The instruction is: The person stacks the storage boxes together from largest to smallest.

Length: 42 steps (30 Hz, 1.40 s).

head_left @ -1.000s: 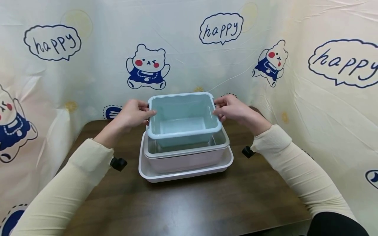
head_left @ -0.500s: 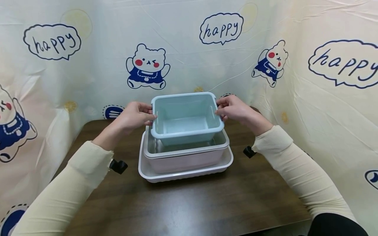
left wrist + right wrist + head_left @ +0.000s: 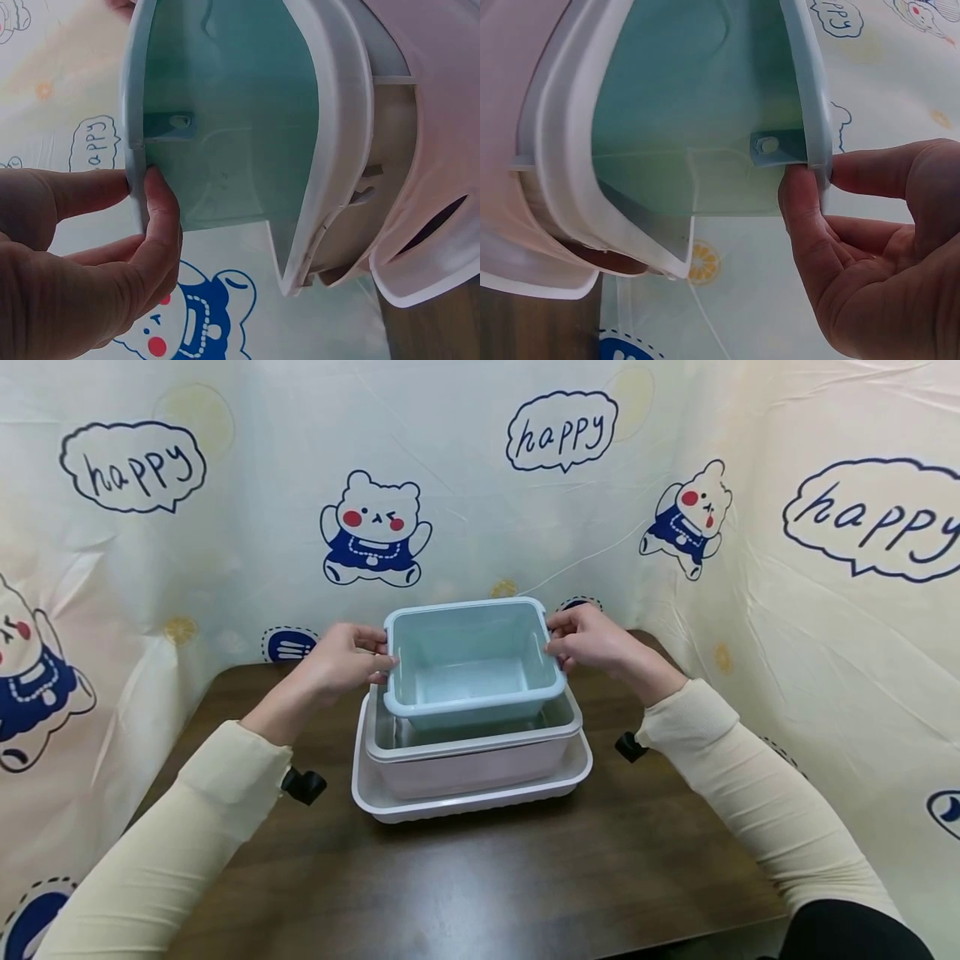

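Note:
A light blue plastic bin [image 3: 472,681] is raised partly out of a pale pink bin [image 3: 472,770] with a grey rim. Its lower part is still inside that bin. My left hand [image 3: 341,660] pinches the blue rim at the left end, thumb and fingers on opposite sides, as the left wrist view shows for the hand [image 3: 97,262]. At the right end, my right hand [image 3: 592,637] pinches the rim likewise; the right wrist view shows this hand [image 3: 870,240] close up. Beneath, the pink bin sits in a shallow white tray [image 3: 480,812].
The stack stands on a dark brown wooden table [image 3: 450,885]. A printed curtain [image 3: 480,485] with bears and "happy" bubbles hangs behind and at both sides. Small black devices [image 3: 303,785] are strapped at both wrists.
The blue bin has shifted slightly to the right, then sunk a little, with both hands still pinching its rim. The pink bin and the white tray have stayed in place.

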### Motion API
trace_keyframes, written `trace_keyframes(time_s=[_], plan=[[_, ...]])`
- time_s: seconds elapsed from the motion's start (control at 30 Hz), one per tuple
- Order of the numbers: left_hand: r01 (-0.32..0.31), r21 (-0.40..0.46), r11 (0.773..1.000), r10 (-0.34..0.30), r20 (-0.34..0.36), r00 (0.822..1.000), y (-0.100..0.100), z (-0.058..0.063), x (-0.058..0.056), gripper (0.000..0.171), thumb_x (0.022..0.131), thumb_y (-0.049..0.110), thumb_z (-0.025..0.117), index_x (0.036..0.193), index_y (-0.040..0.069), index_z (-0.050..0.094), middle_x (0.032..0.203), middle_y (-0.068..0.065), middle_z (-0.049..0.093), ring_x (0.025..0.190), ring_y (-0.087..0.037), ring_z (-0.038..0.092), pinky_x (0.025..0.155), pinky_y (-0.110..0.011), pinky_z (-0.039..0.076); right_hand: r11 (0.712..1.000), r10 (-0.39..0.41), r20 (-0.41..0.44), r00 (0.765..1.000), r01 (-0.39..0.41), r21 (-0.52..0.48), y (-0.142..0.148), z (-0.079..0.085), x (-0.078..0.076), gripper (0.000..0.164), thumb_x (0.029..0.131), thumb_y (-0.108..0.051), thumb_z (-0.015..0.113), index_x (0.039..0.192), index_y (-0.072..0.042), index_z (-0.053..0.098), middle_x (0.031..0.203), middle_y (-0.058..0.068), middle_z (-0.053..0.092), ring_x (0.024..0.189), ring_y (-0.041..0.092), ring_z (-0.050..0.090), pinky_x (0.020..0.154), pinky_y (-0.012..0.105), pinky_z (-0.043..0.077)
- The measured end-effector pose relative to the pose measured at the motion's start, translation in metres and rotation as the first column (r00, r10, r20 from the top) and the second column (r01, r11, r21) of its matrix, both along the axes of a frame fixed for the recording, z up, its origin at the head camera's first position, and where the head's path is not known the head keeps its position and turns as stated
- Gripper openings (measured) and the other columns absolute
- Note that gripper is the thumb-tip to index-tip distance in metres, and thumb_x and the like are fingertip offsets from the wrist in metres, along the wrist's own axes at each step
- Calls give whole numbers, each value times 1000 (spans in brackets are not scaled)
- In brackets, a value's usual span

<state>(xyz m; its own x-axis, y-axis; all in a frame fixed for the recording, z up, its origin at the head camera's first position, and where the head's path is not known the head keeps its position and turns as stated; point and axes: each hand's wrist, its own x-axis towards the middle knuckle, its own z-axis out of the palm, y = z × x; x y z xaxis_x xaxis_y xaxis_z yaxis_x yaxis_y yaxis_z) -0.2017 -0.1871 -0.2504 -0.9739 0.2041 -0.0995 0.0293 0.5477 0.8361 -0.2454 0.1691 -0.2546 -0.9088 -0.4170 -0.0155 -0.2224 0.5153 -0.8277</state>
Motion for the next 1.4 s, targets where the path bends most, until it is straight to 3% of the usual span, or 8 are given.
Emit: trace_keyframes(time_s=[0.3, 0.53, 0.9, 1.17, 1.4], plan=[[9, -5, 1000, -9, 4, 1000, 0, -5, -2, 44, 100, 7, 61, 140, -10, 51, 121, -22, 51, 110, -32, 53, 93, -43, 58, 999, -2, -3, 1000, 2, 51, -3, -5, 0, 39, 96, -1, 60, 133, 8, 60, 93, 17, 62, 72, 20, 63, 66, 28, 59], [0, -8, 1000, 1, 24, 1000, 0, -11, -4, 45, 100, 5, 61, 140, -11, 49, 119, -23, 53, 108, -32, 56, 94, -44, 58, 997, 1, -17, 1000, 1, 81, -5, -9, -4, 35, 95, -2, 61, 128, 8, 63, 88, 13, 61, 73, 19, 63, 72, 39, 62], [16, -31, 999, -16, 28, 999, 0, -21, -6, 42, 99, 3, 61, 137, -13, 51, 114, -22, 53, 101, -29, 58, 90, -40, 60, 983, -6, -49, 999, 15, 181, -10, -21, -6, 31, 96, -3, 62, 125, 8, 65, 90, 14, 62, 69, 19, 64, 71, 40, 63], [38, -113, 993, -38, -2, 999, 2, -28, -9, 37, 97, 4, 63, 129, -13, 57, 106, -20, 54, 93, -26, 59, 82, -37, 62, 967, -8, -70, 998, 25, 255, -16, -29, -8, 12, 94, -1, 64, 103, 7, 67, 81, 11, 59, 62, 17, 63, 65, 37, 62], [25, -153, 988, -24, 5, 1000, 4, -32, -13, 37, 96, 5, 64, 128, -13, 59, 106, -20, 56, 89, -25, 63, 80, -35, 62, 958, -11, -61, 998, 28, 284, -19, -33, -10, 7, 93, 2, 63, 96, 6, 67, 76, 9, 58, 62, 18, 63, 60, 30, 59]])
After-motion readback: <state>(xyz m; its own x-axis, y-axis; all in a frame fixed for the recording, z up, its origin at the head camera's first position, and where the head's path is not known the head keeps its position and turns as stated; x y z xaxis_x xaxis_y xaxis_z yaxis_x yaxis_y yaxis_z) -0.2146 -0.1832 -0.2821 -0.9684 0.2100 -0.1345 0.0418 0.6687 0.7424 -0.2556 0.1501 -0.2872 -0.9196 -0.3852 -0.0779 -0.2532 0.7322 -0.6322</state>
